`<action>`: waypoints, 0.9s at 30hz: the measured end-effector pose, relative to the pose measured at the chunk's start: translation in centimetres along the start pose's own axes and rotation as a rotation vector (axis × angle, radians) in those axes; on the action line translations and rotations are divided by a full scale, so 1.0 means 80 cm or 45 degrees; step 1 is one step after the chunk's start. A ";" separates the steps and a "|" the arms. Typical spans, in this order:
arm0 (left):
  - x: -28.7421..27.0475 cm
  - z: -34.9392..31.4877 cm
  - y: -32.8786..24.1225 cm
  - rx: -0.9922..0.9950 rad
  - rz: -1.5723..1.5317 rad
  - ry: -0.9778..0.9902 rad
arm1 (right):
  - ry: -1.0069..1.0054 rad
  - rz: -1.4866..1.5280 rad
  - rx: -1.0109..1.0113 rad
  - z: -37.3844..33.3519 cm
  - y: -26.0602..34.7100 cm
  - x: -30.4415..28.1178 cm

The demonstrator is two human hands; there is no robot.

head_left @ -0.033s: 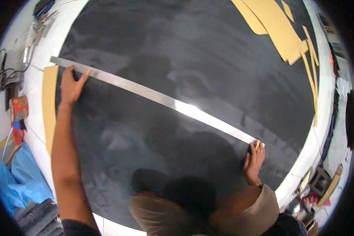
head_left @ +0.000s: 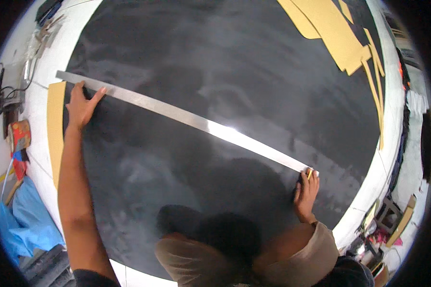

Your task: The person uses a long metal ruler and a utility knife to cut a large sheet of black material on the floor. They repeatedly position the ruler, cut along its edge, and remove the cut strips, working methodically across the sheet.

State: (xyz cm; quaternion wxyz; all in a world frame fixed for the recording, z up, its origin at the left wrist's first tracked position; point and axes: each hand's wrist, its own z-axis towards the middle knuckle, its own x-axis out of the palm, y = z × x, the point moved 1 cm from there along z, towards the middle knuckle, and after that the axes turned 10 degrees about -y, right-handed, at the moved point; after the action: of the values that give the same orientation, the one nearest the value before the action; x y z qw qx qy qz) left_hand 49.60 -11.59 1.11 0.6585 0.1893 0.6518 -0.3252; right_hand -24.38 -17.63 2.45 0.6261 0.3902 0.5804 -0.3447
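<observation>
A long metal straightedge (head_left: 177,114) lies slantwise across a large black sheet (head_left: 143,191), its left end farther from me than its right. At its left part, my left hand (head_left: 83,107) has thumb and fingers spread apart, with the tips touching the near edge. My right hand (head_left: 307,193) is at the other end, its fingertips on the metal. Between those bent fingers shows a slim yellow stick (head_left: 310,174), too small to tell its kind. The palm side of the right hand is hidden.
Yellow sheet pieces and thin strips (head_left: 337,40) lie at the far right of the black sheet. Another yellow strip (head_left: 56,134) runs along its left edge. A blue plastic bag (head_left: 31,215) and a red tin (head_left: 20,135) are on the left. My knees (head_left: 297,248) are close at the front.
The whole view has shifted slightly, so everything sits a little farther left. Both hands keep their places on the straightedge.
</observation>
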 end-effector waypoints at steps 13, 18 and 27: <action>-0.006 0.023 0.004 0.044 -0.052 0.277 | 0.009 0.015 0.019 -0.009 -0.002 0.003; -0.002 0.023 0.003 0.028 -0.023 0.272 | 0.008 0.028 0.022 -0.009 0.000 0.000; -0.008 0.029 -0.001 -0.023 0.028 0.318 | 0.039 0.016 0.047 0.006 0.009 -0.006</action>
State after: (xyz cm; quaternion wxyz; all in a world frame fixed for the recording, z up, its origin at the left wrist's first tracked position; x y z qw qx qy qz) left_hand 51.29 -13.11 1.90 0.5773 0.2294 0.7296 -0.2860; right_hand -23.53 -17.74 2.98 0.6121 0.4107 0.5809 -0.3454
